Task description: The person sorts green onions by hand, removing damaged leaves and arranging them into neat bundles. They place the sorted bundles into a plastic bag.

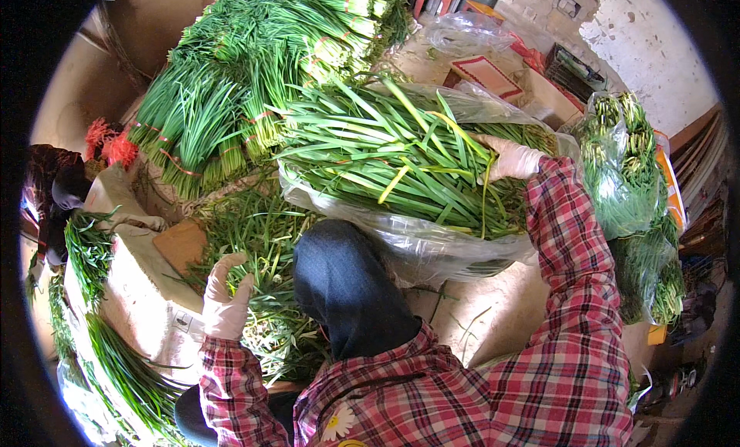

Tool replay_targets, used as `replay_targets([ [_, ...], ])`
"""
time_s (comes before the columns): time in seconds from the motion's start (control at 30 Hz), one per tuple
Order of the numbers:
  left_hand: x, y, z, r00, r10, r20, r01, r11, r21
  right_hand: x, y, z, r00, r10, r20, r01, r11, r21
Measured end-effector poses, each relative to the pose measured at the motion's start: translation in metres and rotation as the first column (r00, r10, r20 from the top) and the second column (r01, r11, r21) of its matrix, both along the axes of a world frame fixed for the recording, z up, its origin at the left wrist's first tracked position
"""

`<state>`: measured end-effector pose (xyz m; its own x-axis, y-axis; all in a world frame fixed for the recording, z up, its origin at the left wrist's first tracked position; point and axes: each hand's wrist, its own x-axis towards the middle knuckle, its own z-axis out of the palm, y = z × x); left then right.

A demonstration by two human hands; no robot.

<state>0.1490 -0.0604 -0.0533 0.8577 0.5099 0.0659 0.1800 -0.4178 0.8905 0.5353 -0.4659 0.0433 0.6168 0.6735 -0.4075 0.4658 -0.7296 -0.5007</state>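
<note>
My right hand (511,158), in a pale thin glove, reaches into the right part of a heap of long green leaves, apparently garlic chives (370,152), lying in an open clear plastic bag (428,244). Its fingertips are partly hidden among the leaves, so its grip is unclear. My left hand (228,294), gloved alike, is held up with thumb and fingers apart and nothing between them. Below it and to its right lie loose leaves and trimmings (272,320). My knee in dark cloth is between the two hands.
Banded green bundles (196,117) are piled at the upper left, beside red ties (118,143). White sacking (139,279) with long leaves lies left. Filled clear bags (621,169) stand right; a carton (543,88) and a dark crate (572,71) are behind. Another person (55,198) is at the far left.
</note>
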Motion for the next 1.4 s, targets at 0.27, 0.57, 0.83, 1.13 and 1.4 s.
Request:
replay_targets([
  [0.27,-0.002,-0.006,0.008,0.998,0.007,-0.055,-0.011,0.998,-0.058,-0.002,0.007,-0.011,0.995,-0.044,0.090,0.064,0.972,-0.225],
  [0.57,0.000,-0.001,0.001,0.999,-0.032,-0.020,0.031,0.998,-0.051,0.004,0.014,0.017,0.987,-0.145,-0.065,0.157,0.954,0.256],
  [0.83,-0.003,-0.002,-0.003,0.999,-0.022,-0.034,0.020,0.998,-0.061,-0.021,0.011,0.049,0.754,-0.266,0.600,0.121,0.955,0.272],
  [1.13,-0.004,-0.005,-0.002,0.998,-0.019,-0.052,0.014,0.996,-0.087,-0.056,-0.016,0.023,0.866,0.069,0.496,-0.134,0.986,0.095],
  [1.4,-0.009,-0.006,-0.011,0.994,-0.026,-0.108,0.016,0.996,-0.090,-0.045,-0.025,0.052,0.926,-0.249,0.285,0.243,0.968,0.056],
])
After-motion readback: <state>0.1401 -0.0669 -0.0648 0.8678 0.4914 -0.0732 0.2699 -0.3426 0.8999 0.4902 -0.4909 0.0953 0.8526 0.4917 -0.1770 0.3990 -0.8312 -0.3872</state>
